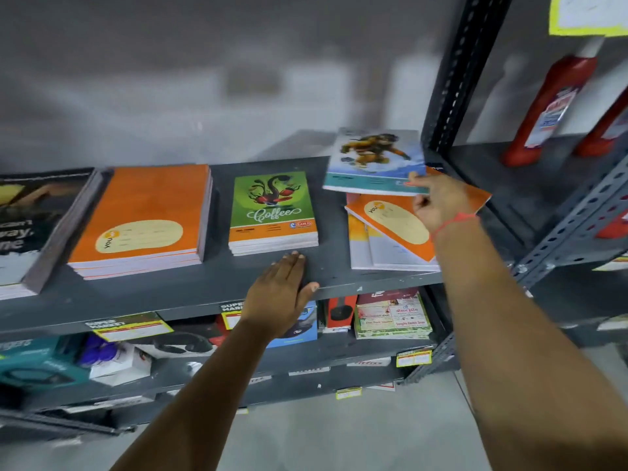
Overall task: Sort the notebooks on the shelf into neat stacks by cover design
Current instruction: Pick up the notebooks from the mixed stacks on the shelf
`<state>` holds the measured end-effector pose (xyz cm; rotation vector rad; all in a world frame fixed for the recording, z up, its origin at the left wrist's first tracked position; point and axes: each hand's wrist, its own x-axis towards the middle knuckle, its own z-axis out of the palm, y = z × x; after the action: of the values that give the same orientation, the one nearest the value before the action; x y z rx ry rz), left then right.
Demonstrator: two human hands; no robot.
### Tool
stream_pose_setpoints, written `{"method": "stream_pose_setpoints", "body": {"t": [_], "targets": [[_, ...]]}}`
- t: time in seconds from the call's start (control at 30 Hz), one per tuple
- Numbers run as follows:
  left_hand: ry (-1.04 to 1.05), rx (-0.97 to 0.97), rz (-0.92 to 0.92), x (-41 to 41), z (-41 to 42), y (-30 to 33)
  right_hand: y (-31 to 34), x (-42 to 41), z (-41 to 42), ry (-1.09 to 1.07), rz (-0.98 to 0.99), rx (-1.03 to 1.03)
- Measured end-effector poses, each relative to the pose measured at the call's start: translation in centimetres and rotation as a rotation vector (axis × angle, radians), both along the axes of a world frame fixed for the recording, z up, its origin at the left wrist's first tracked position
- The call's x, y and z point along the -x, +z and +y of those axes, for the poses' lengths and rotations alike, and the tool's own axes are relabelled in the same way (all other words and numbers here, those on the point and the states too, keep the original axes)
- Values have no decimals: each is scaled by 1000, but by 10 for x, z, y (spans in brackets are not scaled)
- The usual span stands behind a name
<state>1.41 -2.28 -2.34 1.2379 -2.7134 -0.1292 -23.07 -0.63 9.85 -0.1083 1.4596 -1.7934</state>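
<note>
We see a dark grey metal shelf (190,290) carrying several groups of notebooks. At far left lies a stack with dark covers (37,226), next to it a neat stack of orange notebooks (142,215), and in the middle a smaller tidy stack with a green "Coffee" cover (273,212). At the right end sits a loose, skewed pile (387,239), an orange notebook lying slantwise on pale-covered ones. Our right hand (441,202), a red thread (453,220) round the wrist, pinches the near right corner of a notebook with a blue cover and a leaping figure (373,161), holding it tilted above that loose pile. Our left hand (280,294) lies flat with fingers spread, empty, on the bare front of the shelf just before the Coffee stack. The shelf below holds boxed goods (392,316) and yellow price tags (132,326) on its edge. A perforated upright post (458,69) stands at the right, with red bottles (547,110) on the neighbouring rack. Behind is a plain grey wall (204,62); below, a pale floor (339,433).
</note>
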Motion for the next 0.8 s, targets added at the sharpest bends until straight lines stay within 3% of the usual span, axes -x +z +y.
{"method": "stream_pose_setpoints", "body": {"t": [0.23, 0.4, 0.63, 0.8], "targets": [[228, 9, 25, -76, -4, 0, -34, -101, -44, 293, 122, -89], [216, -6, 33, -87, -6, -3, -55, -133, -54, 297, 253, -183], [197, -17, 11, -89, -5, 3, -63, -132, -51, 298, 789, -437], [173, 15, 94, -88, -6, -3, -63, -128, -41, 356, 1122, -621]]}}
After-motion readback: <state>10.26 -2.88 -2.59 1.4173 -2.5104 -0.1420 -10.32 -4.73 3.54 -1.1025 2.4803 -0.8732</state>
